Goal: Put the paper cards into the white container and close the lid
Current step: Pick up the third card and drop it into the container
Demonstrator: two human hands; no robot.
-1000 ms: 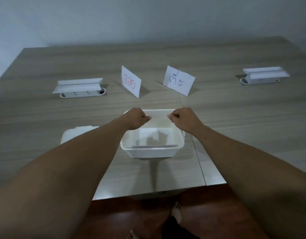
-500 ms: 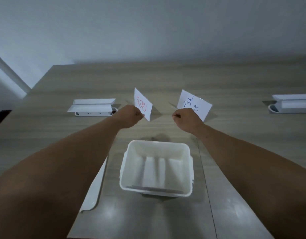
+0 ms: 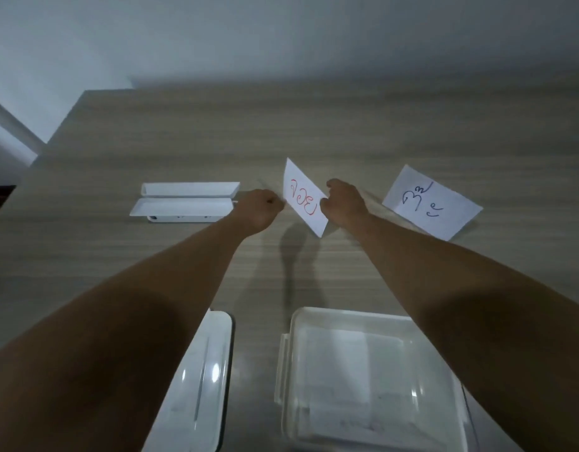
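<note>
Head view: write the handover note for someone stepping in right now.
Left hand and right hand both pinch the red-lettered card, one at each side edge.
The blue-lettered card stands untouched on the table to the right.
The white container sits open near the front edge, with no card in it; its lid lies to its left.
Done: nothing stowed.
Left: both cards in, lid on.

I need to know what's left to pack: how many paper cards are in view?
2. The red-lettered card is pinched between the left hand and right hand; the blue-lettered card stands on the table to its right.
</note>
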